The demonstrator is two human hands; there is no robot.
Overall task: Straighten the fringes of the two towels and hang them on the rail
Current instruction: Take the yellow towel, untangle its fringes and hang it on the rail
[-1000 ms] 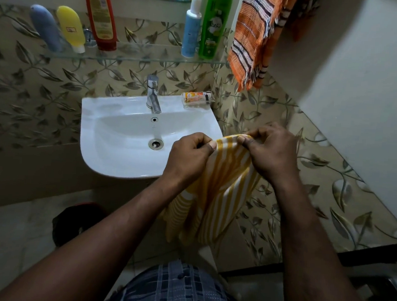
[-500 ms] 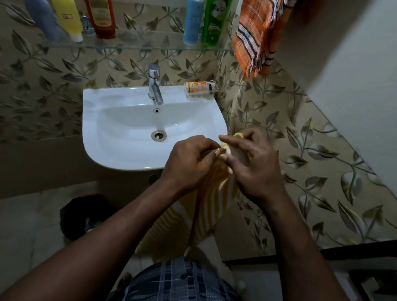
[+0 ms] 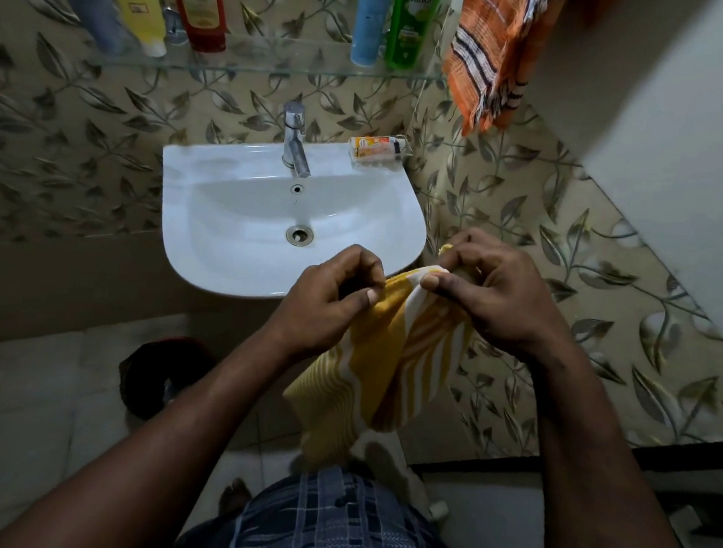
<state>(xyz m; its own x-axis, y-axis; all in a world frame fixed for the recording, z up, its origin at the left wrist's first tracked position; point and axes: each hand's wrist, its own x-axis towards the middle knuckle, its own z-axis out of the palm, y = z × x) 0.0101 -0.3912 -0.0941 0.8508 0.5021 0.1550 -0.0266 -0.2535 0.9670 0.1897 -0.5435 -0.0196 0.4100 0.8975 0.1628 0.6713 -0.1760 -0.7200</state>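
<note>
A yellow-and-white striped towel hangs from both my hands in front of the sink's near right corner. My left hand pinches its top edge between thumb and fingers. My right hand grips the same edge just to the right, with a bit of cloth poking out above the fingers. An orange striped towel with a short fringe along its lower edge hangs at the upper right, by the wall corner. What it hangs from is out of view.
A white wall sink with a chrome tap and a small orange packet is ahead. Above it a glass shelf carries several bottles. A dark object lies on the tiled floor under the sink.
My hands have drawn slightly apart along the towel's top edge after being bunched together half a second ago. The towel hangs a little more spread.
</note>
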